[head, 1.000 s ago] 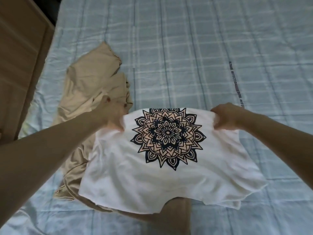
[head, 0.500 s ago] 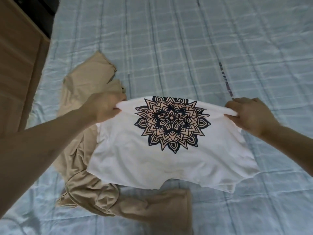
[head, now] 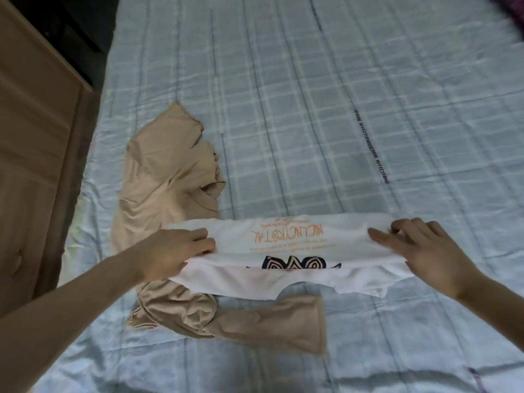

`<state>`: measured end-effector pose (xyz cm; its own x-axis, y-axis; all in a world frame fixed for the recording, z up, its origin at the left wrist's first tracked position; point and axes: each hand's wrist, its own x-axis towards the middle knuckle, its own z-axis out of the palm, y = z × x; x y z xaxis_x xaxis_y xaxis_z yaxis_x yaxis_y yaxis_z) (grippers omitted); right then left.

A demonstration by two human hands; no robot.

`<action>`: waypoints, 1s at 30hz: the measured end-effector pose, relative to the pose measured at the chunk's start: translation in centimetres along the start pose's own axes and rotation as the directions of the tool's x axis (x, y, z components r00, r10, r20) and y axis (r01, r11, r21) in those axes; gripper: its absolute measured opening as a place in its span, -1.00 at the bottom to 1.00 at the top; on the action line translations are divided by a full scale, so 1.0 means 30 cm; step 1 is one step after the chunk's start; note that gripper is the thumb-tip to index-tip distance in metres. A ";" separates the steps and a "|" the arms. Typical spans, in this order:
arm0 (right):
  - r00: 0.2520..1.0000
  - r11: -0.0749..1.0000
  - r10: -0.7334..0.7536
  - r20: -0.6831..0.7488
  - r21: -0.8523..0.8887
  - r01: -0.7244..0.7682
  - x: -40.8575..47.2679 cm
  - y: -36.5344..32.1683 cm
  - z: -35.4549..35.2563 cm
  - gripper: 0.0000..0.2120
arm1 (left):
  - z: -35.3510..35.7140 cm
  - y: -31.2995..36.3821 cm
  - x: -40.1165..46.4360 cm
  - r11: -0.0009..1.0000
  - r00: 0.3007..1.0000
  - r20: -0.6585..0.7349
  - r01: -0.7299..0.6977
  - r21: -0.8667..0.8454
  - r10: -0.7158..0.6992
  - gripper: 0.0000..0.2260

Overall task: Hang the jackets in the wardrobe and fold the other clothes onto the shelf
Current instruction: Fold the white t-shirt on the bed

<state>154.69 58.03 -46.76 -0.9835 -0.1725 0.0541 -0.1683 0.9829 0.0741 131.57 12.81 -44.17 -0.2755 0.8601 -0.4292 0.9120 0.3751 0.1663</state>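
A white T-shirt (head: 286,275) lies across the bed in front of me, its top part folded down toward me so orange lettering shows and only a strip of the black mandala print peeks out. My left hand (head: 173,251) grips the fold's left end, thumb under the cloth. My right hand (head: 416,248) holds the right end with curled fingers on top. A crumpled beige garment (head: 167,177) lies under and to the left of the shirt, one sleeve stretching out below it.
The bed (head: 312,109) is covered by a pale blue checked sheet with a dark text stripe. A wooden cabinet (head: 31,154) stands along the left edge. A dark patterned item (head: 513,9) shows at the top right corner.
Both hands brought the shirt's top edge down toward me, folding it over the mandala print. The orange lettering now faces up. The view also shifted back slightly.
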 end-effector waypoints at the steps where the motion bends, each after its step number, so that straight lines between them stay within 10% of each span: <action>1: 1.000 1.000 0.001 0.011 -0.002 -0.001 -0.023 -0.016 0.008 -0.18 | 0.017 0.019 -0.007 1.000 1.000 0.007 -0.008 0.025 0.007 -0.53; 7: 0.952 0.985 0.170 0.255 -0.045 -0.164 -0.122 -0.093 0.104 0.04 | 0.098 0.157 0.024 0.987 0.935 0.317 0.142 0.079 -0.160 -0.52; 10: 0.938 0.971 0.236 0.254 -0.035 -0.235 -0.092 -0.134 0.090 -0.18 | 0.076 0.221 0.073 0.955 0.858 0.420 0.281 0.096 -0.295 -0.51; 12: 0.948 0.960 0.277 0.160 -0.012 -0.278 -0.032 -0.169 0.057 -0.46 | 0.045 0.254 0.123 0.926 0.879 0.300 0.375 0.046 -0.371 -0.66; 16: 0.933 0.923 0.349 0.088 0.140 -0.358 0.106 -0.270 0.039 -0.46 | 0.077 0.326 0.242 0.972 0.894 -0.388 0.233 -0.020 -0.222 -0.80; 30: 0.910 0.927 0.209 0.360 0.224 -0.301 0.186 -0.332 0.206 -0.44 | 0.313 0.417 0.457 0.926 0.866 -0.329 0.352 -0.137 -0.378 -0.53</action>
<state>150.47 47.67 -53.35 -0.9534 0.0710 -0.2934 0.1253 0.9773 -0.1706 142.07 26.06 -56.31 -0.6830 0.7163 -0.1427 0.7056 0.6976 0.1246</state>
